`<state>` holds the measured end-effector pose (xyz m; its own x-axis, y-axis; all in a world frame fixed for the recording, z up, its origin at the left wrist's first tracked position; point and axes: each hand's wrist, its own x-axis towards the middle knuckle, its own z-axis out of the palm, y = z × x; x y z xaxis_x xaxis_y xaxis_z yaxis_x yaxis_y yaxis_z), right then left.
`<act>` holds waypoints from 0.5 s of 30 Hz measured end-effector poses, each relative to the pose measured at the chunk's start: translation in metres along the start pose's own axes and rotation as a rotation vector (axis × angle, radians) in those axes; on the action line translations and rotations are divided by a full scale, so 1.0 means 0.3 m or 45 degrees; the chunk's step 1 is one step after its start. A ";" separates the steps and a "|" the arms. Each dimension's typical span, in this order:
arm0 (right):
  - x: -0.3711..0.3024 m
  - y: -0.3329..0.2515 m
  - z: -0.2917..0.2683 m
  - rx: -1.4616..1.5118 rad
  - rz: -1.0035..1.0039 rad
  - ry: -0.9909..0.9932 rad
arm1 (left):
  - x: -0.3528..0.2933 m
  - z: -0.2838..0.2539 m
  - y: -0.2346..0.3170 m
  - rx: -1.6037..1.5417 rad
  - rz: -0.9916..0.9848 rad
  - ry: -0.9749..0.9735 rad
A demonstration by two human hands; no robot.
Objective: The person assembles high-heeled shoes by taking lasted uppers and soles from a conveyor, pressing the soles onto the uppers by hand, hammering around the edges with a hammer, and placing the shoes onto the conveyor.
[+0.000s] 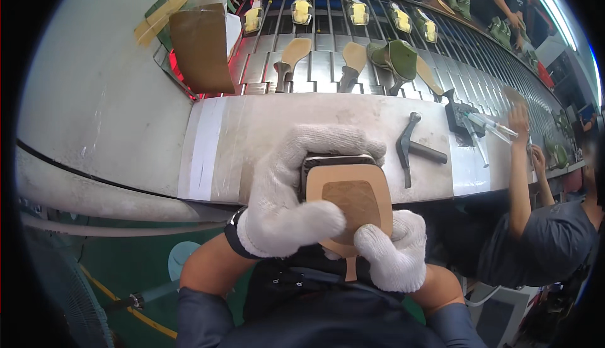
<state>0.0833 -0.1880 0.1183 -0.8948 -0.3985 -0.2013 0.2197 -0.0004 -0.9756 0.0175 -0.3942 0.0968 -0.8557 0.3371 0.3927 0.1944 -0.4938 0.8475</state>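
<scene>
A tan shoe sole (350, 184) with a darker brown textured patch is held between my two white-gloved hands, near the front edge of the table. My left hand (287, 190) wraps round its left side and far end, the thumb lying across its face. Lower down on the right, my right hand (394, 250) grips the edge with the thumb pressed on the sole. A dark layer shows behind the sole's far end. What lies underneath is hidden. Right of my hands, a hammer (425, 151) rests on the worktable (252, 118).
Beyond the table runs a slatted metal conveyor (324, 68) carrying tan soles with dark heels (295, 52), a green shoe (401, 60) and several yellow-topped pieces (302, 9). A black holder with syringes (463, 118) stands at right, beside a co-worker (542, 238). A brown board (203, 49) stands left.
</scene>
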 end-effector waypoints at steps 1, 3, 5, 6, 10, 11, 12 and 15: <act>0.002 0.000 0.000 -0.002 0.005 -0.002 | -0.005 0.000 0.003 -0.003 0.000 0.004; 0.004 0.005 0.000 0.036 -0.016 0.048 | -0.008 0.005 0.016 0.031 -0.102 0.025; 0.008 0.010 -0.001 0.042 -0.052 0.048 | -0.003 -0.014 0.016 0.089 -0.070 -0.046; 0.008 0.012 -0.002 0.050 -0.091 0.049 | -0.002 -0.014 0.020 0.107 -0.092 -0.052; 0.011 0.009 0.009 0.071 -0.172 0.081 | -0.003 -0.018 0.029 0.130 -0.166 -0.058; 0.010 0.002 0.008 0.076 -0.150 0.076 | -0.001 -0.015 0.031 0.127 -0.167 -0.060; 0.011 -0.002 0.007 0.084 -0.128 0.066 | -0.001 -0.012 0.033 0.113 -0.169 -0.050; 0.008 -0.010 -0.008 0.034 -0.014 0.026 | -0.002 -0.015 0.036 0.110 -0.165 -0.051</act>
<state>0.0796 -0.1866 0.1206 -0.9051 -0.3792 -0.1924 0.2197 -0.0297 -0.9751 0.0180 -0.4033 0.1041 -0.8567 0.4264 0.2904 0.1256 -0.3736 0.9190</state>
